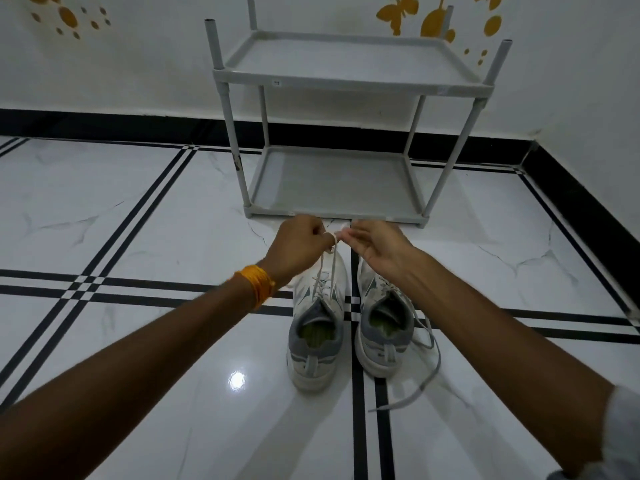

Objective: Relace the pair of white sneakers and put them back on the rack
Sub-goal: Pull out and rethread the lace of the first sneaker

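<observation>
A glossy white marble-look floor (121, 209), crossed by paired thin black lines, fills the view and mirrors a small ceiling light near the left shoe.

From the near left, a bare forearm reaches far toward the middle, wearing a bunch of orange thread (258, 285) around the wrist. The left hand (300, 241) is closed, its fingertips pinched on a thin white lace (327, 263) that rises taut from the left sneaker (317, 327).

That sneaker stands upright on the floor, toe pointing far, heel near. It is white mesh with a grey padded collar and a pale green insole. Its lace is threaded in crosses up the front.

Just beside it on the right, not quite touching, stands the right sneaker (382, 327), of the same make. Its loose lace (424, 379), flat and greyish, spills off the right side and trails across the floor toward the near right.

The right hand (375, 245) hovers above the right sneaker's toe, fingers drawn together on the end of the taut lace, almost meeting the left hand.

Beyond the hands stands a grey plastic rack (343, 79) with two flat rectangular shelves on round tube legs, both shelves bare. Behind it, a white wall carries orange butterfly stickers (396, 12) and a black skirting band.
</observation>
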The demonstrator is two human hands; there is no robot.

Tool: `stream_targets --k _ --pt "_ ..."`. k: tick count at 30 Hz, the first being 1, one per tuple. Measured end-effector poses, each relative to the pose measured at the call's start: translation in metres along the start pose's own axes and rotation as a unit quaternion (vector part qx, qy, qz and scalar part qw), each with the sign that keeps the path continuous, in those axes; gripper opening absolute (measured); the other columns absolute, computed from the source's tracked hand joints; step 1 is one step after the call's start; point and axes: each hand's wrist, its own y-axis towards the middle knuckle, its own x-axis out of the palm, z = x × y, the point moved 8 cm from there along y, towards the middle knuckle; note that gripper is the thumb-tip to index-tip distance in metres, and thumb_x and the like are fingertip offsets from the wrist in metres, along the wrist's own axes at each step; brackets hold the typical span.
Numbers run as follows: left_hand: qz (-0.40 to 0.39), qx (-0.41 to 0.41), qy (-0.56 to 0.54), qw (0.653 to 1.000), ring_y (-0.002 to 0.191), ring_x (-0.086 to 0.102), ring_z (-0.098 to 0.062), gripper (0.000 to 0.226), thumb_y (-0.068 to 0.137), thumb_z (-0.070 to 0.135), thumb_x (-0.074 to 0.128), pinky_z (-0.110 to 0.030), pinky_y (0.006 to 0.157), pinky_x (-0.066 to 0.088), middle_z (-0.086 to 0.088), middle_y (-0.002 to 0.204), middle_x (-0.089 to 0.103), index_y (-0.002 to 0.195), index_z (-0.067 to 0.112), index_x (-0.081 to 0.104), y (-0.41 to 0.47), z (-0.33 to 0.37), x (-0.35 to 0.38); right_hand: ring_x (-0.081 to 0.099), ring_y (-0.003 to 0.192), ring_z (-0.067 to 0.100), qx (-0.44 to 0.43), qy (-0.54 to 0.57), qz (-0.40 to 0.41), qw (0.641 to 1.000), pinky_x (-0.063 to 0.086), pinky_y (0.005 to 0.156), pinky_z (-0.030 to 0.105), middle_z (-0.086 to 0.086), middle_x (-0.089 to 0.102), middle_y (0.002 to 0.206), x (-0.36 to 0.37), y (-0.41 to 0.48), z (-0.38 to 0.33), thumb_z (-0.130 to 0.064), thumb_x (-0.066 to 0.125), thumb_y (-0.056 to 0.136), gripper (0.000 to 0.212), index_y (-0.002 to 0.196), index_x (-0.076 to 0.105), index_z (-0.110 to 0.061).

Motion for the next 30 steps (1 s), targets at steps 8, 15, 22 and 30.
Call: stream_targets --k 8,15,22,30 --pt "-0.178 -0.296 -0.293 0.891 0.035 0.026 -0.008 0.031 0.085 0.013 0.044 -0.015 0.036 0.022 0.004 0.044 0.032 0.055 0.018 0.039 -0.003 -0.024 0.015 0.070 0.087 0.020 -0.155 -0.360 -0.079 0.916 0.057 0.070 0.028 0.006 0.071 0.097 0.029 -0.056 -0.014 -0.023 0.067 0.089 0.022 0.109 0.061 -0.016" --pt "-0.070 -0.223 -0.283 0.930 0.046 0.030 -0.010 0.021 0.088 0.025 0.052 -0.021 0.042 0.028 0.002 0.052 0.034 0.074 0.010 0.052 0.001 -0.025 0.002 0.060 0.065 0.010 -0.210 -0.395 -0.052 0.893 0.050 0.066 0.028 -0.003 0.065 0.069 0.024 -0.052 -0.020 -0.029 0.067 0.090 0.021 0.092 0.069 -0.008" --pt "0.118 -0.028 0.198 0.973 0.066 0.055 -0.031 0.030 0.078 -0.007 0.060 -0.031 0.059 0.039 -0.021 0.079 0.063 0.106 -0.005 0.050 -0.011 -0.094 -0.038 0.067 0.075 0.028 -0.302 -0.731 0.162 0.590 0.038 0.061 0.028 0.012 0.070 0.085 -0.042 -0.026 -0.033 -0.018 0.057 0.094 0.014 0.090 0.065 -0.007" --pt "0.035 -0.046 0.331 0.942 0.063 0.057 -0.027 0.025 0.086 -0.004 0.055 -0.035 0.061 0.051 -0.016 0.080 0.065 0.109 0.002 0.049 -0.032 -0.158 0.002 0.069 0.083 0.027 -0.211 -0.873 0.143 0.417 0.036 0.061 0.028 0.009 0.071 0.093 -0.077 -0.011 0.002 -0.021 0.060 0.093 0.012 0.095 0.065 -0.011"
